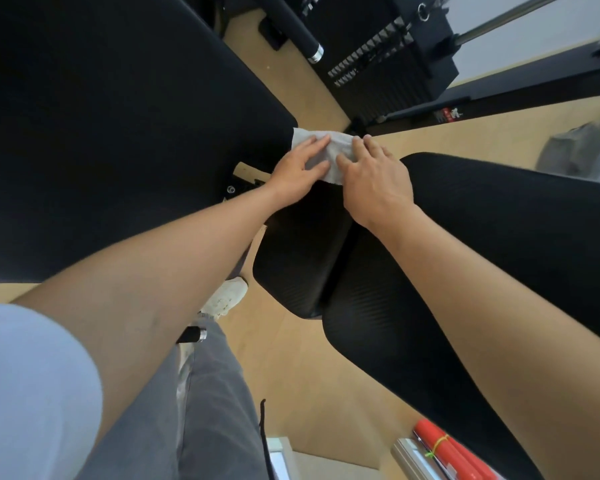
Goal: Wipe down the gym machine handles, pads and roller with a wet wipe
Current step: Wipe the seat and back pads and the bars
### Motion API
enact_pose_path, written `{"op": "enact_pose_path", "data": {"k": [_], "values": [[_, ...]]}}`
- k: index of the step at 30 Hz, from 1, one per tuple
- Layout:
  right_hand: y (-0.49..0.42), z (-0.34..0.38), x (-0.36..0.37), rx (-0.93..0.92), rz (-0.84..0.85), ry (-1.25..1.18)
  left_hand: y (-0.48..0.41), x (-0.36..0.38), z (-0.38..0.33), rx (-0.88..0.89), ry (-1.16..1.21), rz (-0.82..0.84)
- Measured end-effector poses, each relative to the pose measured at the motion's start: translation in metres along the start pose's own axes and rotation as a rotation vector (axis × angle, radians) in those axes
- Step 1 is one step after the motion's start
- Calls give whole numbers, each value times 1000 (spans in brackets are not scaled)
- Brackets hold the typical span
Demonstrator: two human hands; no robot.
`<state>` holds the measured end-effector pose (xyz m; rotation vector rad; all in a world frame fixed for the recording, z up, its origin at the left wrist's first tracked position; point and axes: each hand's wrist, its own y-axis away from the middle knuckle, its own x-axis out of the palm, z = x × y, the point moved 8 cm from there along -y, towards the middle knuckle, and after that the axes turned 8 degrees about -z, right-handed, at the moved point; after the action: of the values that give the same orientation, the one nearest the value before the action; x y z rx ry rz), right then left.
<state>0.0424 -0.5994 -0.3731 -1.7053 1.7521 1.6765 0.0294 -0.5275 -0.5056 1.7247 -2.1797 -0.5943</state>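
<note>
A pale grey wet wipe lies spread over the far end of a black ribbed foam roller. My left hand presses flat on the wipe's left part, fingers apart. My right hand rests on its right part, fingers spread over the roller's top. A second ribbed black pad runs alongside to the right. A big black seat pad fills the left of the view.
Black weight stack and machine frame stand at the back. A chrome-tipped black handle juts out at the top. My white shoe stands on the wooden floor. Red rolls lie at the lower right.
</note>
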Motion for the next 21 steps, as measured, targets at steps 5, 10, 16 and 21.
{"op": "enact_pose_path", "data": {"k": [5,10,16,21], "values": [[9,9,6,-56,10,55,23,1,15,-21,35,3],[35,45,10,-78,16,39,77,5,44,-83,64,-65],[78,97,33,-162,93,27,139,4,90,-205,82,-101],[112,128,43,-209,148,-7,183,6,111,-294,101,-127]]}}
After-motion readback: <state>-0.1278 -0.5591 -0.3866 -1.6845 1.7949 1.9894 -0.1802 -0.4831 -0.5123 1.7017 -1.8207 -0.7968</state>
